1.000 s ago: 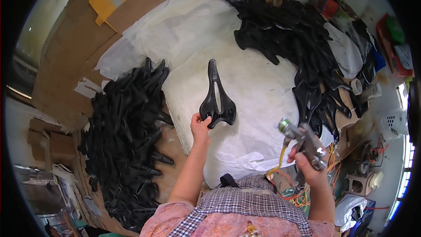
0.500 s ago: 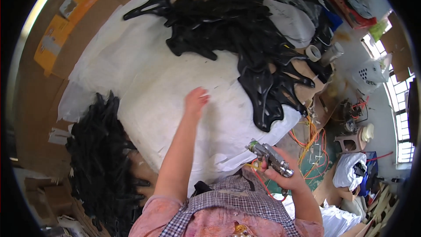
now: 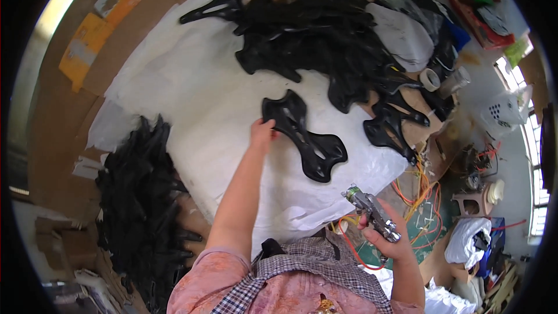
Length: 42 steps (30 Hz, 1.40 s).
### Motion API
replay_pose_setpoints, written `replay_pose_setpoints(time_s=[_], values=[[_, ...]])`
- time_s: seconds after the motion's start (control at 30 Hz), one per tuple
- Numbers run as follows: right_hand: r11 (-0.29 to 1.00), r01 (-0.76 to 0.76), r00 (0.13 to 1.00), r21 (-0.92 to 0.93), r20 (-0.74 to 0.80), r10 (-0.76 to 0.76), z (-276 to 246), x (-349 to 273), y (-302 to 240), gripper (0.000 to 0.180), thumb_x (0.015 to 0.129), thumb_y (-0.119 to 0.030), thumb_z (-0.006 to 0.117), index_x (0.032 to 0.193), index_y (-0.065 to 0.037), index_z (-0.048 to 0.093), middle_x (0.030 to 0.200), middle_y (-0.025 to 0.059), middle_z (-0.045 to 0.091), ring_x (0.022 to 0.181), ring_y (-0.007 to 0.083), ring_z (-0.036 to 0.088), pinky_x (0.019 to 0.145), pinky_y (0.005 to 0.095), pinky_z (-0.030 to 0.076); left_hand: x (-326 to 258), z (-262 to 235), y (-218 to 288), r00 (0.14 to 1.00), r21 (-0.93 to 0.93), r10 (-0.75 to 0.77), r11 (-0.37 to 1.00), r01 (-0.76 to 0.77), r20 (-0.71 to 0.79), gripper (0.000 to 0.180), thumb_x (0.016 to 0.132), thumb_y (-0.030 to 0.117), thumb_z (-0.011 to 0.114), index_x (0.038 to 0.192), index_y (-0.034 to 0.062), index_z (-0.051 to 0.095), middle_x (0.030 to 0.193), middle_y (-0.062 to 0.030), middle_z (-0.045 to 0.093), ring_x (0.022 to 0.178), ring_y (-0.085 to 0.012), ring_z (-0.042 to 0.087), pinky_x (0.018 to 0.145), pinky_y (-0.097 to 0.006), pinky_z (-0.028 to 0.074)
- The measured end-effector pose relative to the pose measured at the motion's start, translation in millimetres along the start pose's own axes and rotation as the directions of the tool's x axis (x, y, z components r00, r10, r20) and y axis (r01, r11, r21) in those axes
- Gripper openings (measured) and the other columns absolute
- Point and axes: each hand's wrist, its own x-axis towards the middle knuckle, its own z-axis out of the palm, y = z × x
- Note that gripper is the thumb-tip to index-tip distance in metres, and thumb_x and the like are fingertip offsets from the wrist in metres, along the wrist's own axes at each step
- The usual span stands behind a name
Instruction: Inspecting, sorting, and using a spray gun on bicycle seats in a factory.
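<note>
My left hand (image 3: 263,132) pinches the upper left edge of a glossy black moulded piece (image 3: 298,133), flared at both ends with slots along its narrow middle. It lies slantwise over the white sheet (image 3: 215,145); whether it rests flat I cannot tell. At the lower right, my right hand (image 3: 388,234) is wrapped round a silver spray gun (image 3: 373,212). The gun's nozzle points up and left, towards the sheet. A red hose (image 3: 351,247) hangs below it. Beyond the left hand, similar black pieces (image 3: 314,35) lie heaped along the sheet's far side.
Another pile of black pieces (image 3: 136,209) stands at the left. Cardboard (image 3: 43,134) walls the far left. Orange and yellow hoses (image 3: 427,192) tangle at the right, near a stool (image 3: 471,203). A tape roll (image 3: 429,79) and a clear jar (image 3: 454,81) sit beside the far heap.
My left hand, bare before, now holds a black piece in the middle of the sheet. A large piece at the heap's right front is gone from there. The spray gun stays in my right hand.
</note>
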Motion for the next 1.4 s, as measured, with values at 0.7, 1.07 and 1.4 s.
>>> replay_pose_setpoints(time_s=[0.7, 1.07, 1.4], values=[[0.976, 0.15, 0.868, -0.154, 0.493, -0.056, 80.0, 60.0, -57.1, 0.056, 0.074, -0.008, 0.071, 0.124, 0.002, 0.048, 0.082, 0.0075, 0.063, 0.073, 0.0118, 0.06, 0.067, 0.0244, 0.047, -125.9, -280.4, 24.9, 0.855, -0.002, 0.185, 0.977, -0.212, -0.484, 0.004, 0.085, 0.008, 0.058, 0.088, 0.0056, 0.06, 0.073, -0.0012, 0.059, 0.051, -0.0118, 0.053, 0.048, -0.026, 0.047], [0.996, -0.035, 0.984, 0.088, 0.178, 0.019, 30.4, 43.6, -33.9, 0.066, 0.075, -0.016, 0.071, 0.129, 0.004, 0.04, 0.091, 0.0097, 0.059, 0.081, 0.0167, 0.059, 0.074, 0.0289, 0.049, -76.4, -146.4, -37.9, 0.999, -0.002, 0.026, 1.0, -0.026, 0.026, 0.011, 0.076, 0.014, 0.06, 0.086, 0.0103, 0.063, 0.072, -0.0071, 0.061, 0.06, -0.019, 0.059, 0.057, -0.032, 0.049], [0.965, -0.002, 0.981, -0.264, 0.187, 0.053, 6.6, 24.2, -34.0, 0.032, 0.085, -0.013, 0.064, 0.111, 0.003, 0.055, 0.094, 0.0132, 0.062, 0.079, 0.021, 0.06, 0.073, 0.0305, 0.05, -92.8, 101.6, -41.1, 0.799, 0.786, 0.373, 0.231, -0.573, 0.472, 0.057, 0.067, 0.039, 0.071, 0.107, 0.0012, 0.056, 0.111, -0.0184, 0.05, 0.097, -0.0355, 0.053, 0.08, -0.044, 0.046]])
